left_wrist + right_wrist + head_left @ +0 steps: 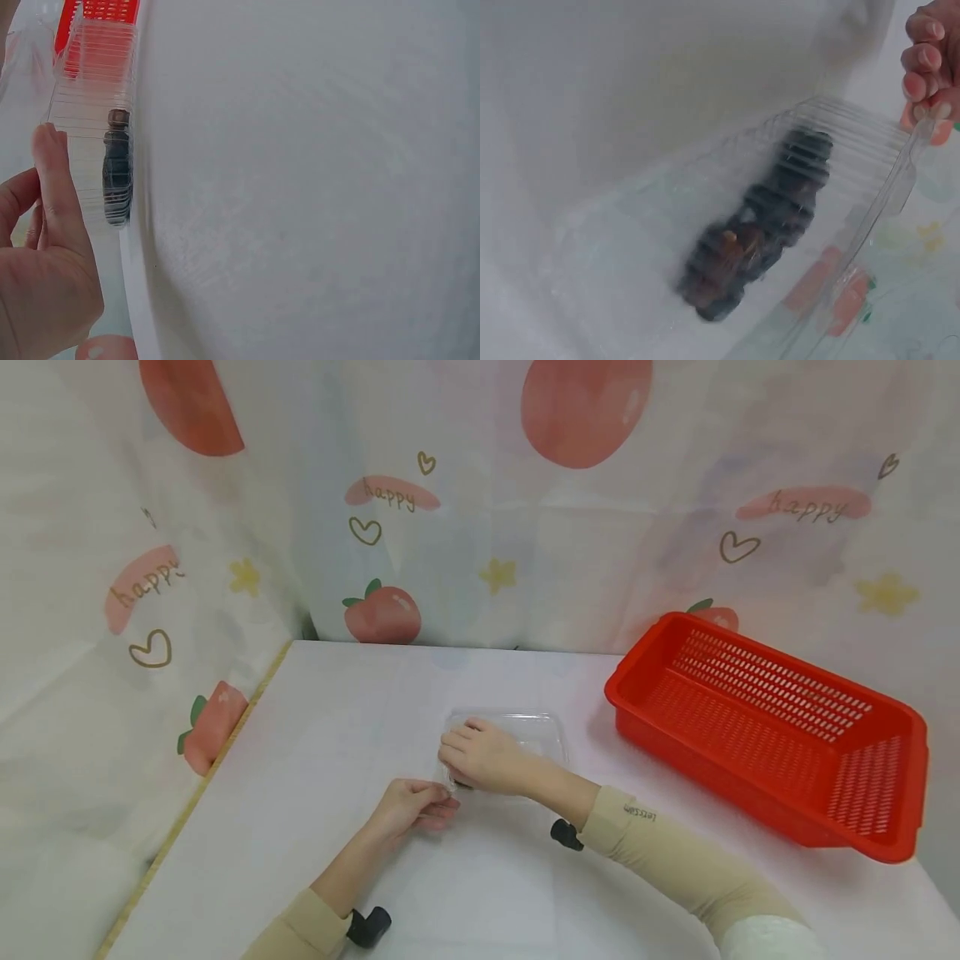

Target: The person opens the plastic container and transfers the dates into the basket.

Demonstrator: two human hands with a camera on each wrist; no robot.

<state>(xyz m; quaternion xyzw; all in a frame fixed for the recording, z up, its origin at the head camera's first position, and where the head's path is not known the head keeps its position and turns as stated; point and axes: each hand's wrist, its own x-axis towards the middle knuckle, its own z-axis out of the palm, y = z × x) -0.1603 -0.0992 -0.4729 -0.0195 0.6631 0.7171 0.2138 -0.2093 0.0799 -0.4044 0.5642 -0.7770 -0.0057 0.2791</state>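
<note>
A clear plastic box (pixel 543 727) with ribbed sides stands on the white table, partly covered by my right hand (pixel 487 758). The right fingers curl over its left end. At the near left corner my left hand (pixel 408 810) pinches the rim between thumb and finger, its other fingers loosely bent below. Inside the box lie dark, rounded pieces (pixel 750 225), some brownish, blurred behind the plastic; I cannot tell what they are. The left wrist view shows the left fingertips right at the rim and the dark pieces (pixel 118 169) low in the box.
A red perforated plastic basket (pixel 720 785) stands on the right of the table, with nothing visible in it. Printed cloth (pixel 450 543) hangs behind and to the left. A yellowish edge (pixel 202 785) borders the table's left side.
</note>
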